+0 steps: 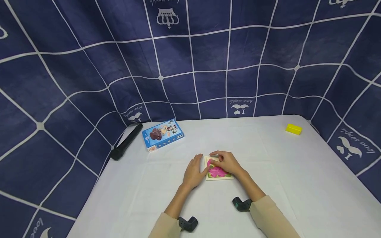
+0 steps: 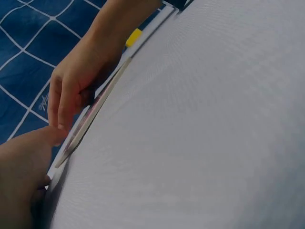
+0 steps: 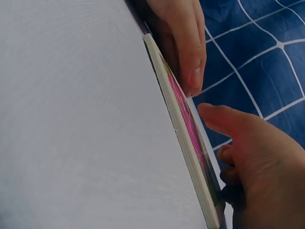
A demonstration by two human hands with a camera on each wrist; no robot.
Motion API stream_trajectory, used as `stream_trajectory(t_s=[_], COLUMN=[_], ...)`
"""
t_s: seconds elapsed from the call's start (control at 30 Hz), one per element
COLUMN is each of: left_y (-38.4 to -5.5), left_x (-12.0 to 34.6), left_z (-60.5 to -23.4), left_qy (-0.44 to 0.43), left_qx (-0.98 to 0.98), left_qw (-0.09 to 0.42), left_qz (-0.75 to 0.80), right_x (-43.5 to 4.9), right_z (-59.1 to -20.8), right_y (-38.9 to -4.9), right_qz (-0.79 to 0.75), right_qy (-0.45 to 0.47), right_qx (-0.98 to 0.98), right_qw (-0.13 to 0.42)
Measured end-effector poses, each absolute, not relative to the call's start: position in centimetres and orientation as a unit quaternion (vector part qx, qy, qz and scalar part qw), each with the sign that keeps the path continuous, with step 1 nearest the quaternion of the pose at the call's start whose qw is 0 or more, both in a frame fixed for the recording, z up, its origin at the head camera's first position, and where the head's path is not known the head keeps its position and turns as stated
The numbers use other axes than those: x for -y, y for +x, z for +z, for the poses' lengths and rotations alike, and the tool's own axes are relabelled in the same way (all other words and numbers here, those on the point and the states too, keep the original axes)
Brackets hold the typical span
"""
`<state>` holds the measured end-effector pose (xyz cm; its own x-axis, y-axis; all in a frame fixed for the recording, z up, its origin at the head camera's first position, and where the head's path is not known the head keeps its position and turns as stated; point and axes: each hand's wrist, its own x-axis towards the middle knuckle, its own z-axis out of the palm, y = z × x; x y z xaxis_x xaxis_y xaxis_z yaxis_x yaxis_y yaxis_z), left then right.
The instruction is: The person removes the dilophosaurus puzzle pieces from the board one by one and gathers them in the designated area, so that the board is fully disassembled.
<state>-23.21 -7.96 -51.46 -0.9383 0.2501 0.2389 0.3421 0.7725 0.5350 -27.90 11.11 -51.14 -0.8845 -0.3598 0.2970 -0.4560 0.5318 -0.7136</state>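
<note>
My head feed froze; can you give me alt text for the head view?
Both hands work a small square pink-pictured puzzle board on a white table: left hand at its left edge, right hand on top. Farther back lie a blue box, a black handle and a yellow block.

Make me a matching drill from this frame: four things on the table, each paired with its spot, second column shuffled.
Things:
1. puzzle board
2. yellow block
3. blue box
4. black handle

Places:
A. far right of the table
B. left table edge, partly over it
C. between the two hands
D. far left, just right of the black handle

Pairs: 1-C, 2-A, 3-D, 4-B
</note>
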Motion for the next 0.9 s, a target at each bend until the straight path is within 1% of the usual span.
stream_trajectory(t_s=[0.2,0.53,0.9], left_y=[-22.96,-22.98,-23.02], left_x=[8.17,8.07,7.98], left_z=[-51.35,-51.9,-52.14], left_qy=[-0.181,-0.18,-0.176], left_qx=[0.954,0.958,0.962], left_qw=[0.06,0.078,0.079], left_qz=[-0.233,-0.209,-0.195], right_x=[-11.06,-11.13,-11.29], right_z=[-51.21,-51.38,-51.71], right_y=[-27.89,-27.88,-28.06], right_qz=[0.406,0.402,0.397], right_qy=[0.239,0.247,0.247], right_qx=[0.88,0.88,0.882], right_qw=[0.058,0.059,0.058])
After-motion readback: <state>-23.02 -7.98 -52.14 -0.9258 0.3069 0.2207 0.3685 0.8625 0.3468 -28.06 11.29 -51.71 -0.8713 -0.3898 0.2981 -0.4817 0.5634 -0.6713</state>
